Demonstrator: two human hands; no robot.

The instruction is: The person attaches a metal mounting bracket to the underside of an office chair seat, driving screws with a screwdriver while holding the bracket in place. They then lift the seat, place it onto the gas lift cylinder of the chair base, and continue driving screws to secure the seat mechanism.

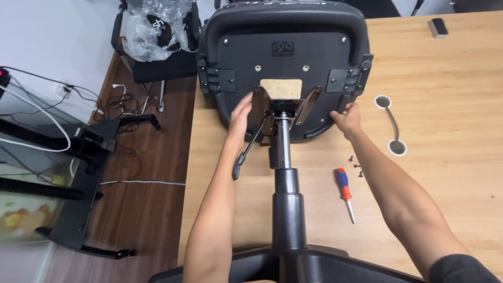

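Both of my hands are on the upturned office chair seat (pixel 283 57), which lies with its underside up on the wooden surface (pixel 445 131). My left hand (pixel 240 123) lies flat and open against the seat's underside, just beside the metal mounting plate (pixel 283 107), gripping nothing that I can see. My right hand (pixel 347 118) is curled over the seat's near right edge, fingers closed on the rim.

Judging from how things lie, the job is well along. The gas lift column (pixel 285 173) stands in the mounting plate and runs back toward me into the wheeled base (pixel 293 262) at the bottom of the view, so seat, plate, column and base look joined in one line. The adjustment lever (pixel 246 152) hangs off the plate on the left. Two armrest brackets (pixel 217 79) sit on either side of the underside with no arms on them, so that part looks not yet done.

A screwdriver with a red and blue handle (pixel 345 191) lies untouched on the surface, near my right forearm, and a few small dark screws (pixel 357 167) lie loose just beyond it. I judge that some fastening is left. Whether the plate's own screws are all in, I cannot tell.
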